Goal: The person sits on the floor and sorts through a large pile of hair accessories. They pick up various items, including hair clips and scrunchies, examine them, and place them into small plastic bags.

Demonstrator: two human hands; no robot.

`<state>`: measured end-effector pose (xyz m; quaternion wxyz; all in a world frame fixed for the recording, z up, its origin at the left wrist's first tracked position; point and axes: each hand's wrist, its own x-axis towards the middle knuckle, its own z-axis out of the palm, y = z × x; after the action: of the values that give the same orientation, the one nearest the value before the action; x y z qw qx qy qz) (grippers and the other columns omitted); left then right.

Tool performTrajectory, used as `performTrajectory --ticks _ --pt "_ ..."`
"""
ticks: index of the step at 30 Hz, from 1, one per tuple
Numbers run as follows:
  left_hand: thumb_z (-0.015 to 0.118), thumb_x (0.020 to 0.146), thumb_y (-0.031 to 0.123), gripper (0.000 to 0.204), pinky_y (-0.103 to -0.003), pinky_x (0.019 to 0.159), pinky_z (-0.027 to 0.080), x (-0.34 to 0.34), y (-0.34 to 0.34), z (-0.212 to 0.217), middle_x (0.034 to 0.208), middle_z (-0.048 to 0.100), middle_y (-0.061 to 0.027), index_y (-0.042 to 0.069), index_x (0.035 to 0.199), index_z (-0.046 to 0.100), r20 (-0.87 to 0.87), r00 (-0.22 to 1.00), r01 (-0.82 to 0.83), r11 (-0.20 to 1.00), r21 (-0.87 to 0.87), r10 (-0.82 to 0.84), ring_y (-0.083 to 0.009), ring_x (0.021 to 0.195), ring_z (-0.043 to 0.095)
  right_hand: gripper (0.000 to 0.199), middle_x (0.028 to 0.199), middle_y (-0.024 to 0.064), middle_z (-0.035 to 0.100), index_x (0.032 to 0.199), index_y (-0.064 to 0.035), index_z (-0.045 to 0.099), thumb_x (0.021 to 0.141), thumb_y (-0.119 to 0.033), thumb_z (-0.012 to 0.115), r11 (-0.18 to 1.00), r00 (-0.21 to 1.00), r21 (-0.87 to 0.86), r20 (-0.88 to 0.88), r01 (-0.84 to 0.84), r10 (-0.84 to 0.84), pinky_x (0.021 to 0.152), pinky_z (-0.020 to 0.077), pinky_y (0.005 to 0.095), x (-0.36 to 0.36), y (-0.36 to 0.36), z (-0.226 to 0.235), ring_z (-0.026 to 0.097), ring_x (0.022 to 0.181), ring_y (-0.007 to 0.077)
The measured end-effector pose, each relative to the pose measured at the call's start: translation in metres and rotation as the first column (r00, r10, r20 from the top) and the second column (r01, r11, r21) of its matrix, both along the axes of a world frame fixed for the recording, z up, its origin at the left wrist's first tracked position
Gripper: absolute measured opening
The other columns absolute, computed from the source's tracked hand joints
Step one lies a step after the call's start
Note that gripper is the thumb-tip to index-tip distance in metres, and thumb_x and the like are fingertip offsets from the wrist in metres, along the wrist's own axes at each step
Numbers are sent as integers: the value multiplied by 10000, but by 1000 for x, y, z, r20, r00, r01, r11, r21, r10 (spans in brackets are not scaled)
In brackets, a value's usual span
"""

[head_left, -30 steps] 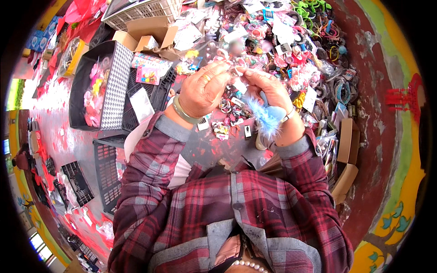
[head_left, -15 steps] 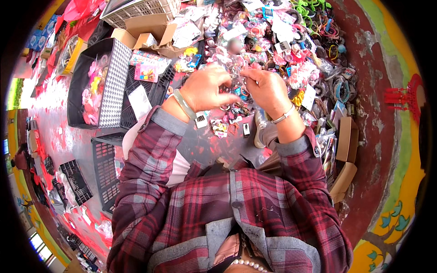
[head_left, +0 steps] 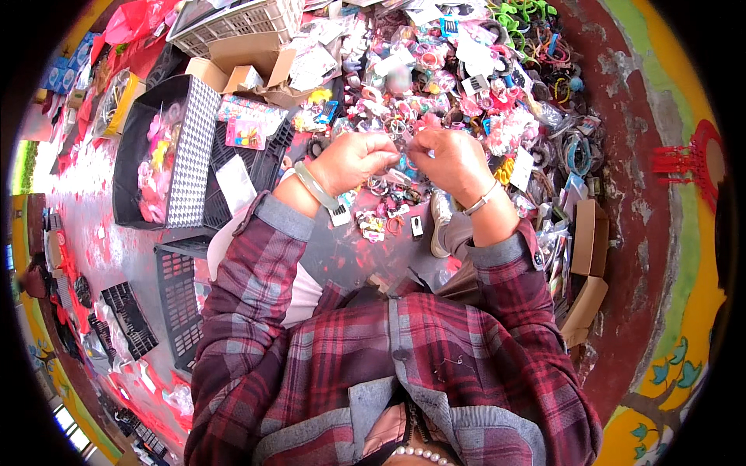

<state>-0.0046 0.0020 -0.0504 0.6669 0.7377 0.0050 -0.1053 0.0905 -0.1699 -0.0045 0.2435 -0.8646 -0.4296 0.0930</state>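
My left hand point(head_left: 354, 161) and my right hand point(head_left: 454, 161) are raised close together over a big heap of hair accessories point(head_left: 435, 62). Thumb and fingers are pinched together on both hands. Anything between the fingertips is too small to make out against the clutter. Beneath the hands lie hair ties and small packets. A small cluster of hair ties point(head_left: 372, 224) rests on the floor nearer to me, beside a little black-and-white card point(head_left: 417, 226). Yellow hair ties point(head_left: 505, 171) sit right of my right hand.
At left stands a houndstooth-sided fabric box point(head_left: 192, 147) with pink and yellow pieces inside. Black plastic crates point(head_left: 179, 303) are near it. An opened cardboard box point(head_left: 284, 68) and a pale basket point(head_left: 233, 29) stand behind. Another cardboard box point(head_left: 590, 237) is at right.
My left hand's fingers have closed from a spread thumb to a pinch. My right hand has dropped slightly toward me. The view has shifted a little.
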Motion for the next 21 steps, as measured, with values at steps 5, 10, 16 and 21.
performTrajectory --ticks 5,10,16,21 --pt "522 857 118 185 -232 673 451 -1 -1 -6 834 613 -33 3 981 598 92 995 -23 999 -35 27 -88 753 557 147 666 134 608 763 -120 651 713 -249 603 996 999 -81 -50 -21 17 607 478 403 5 -1 0 599 651 323" --pt "497 864 70 223 -236 761 467 -1 3 -1 942 626 -61 -9 1057 577 37 999 5 995 -104 -1 -101 867 578 152 700 129 622 813 -125 664 724 -228 595 992 985 119 -158 -51 69 630 483 385 12 -4 -16 609 667 303" --pt "481 872 75 244 -240 782 465 -4 4 -6 978 617 -81 -14 1085 560 64 998 30 998 -56 -27 -115 897 575 165 683 123 620 823 -109 659 712 -225 618 995 988 13 -122 -99 100 615 480 378 5 -1 -8 610 668 301" --pt "469 877 76 262 -253 785 465 -3 2 -2 1010 606 -90 -29 1107 536 75 996 58 998 -26 -56 -125 906 578 186 655 121 611 769 -81 647 711 -258 637 993 979 -31 -173 -118 111 587 474 364 3 0 -4 606 639 296"
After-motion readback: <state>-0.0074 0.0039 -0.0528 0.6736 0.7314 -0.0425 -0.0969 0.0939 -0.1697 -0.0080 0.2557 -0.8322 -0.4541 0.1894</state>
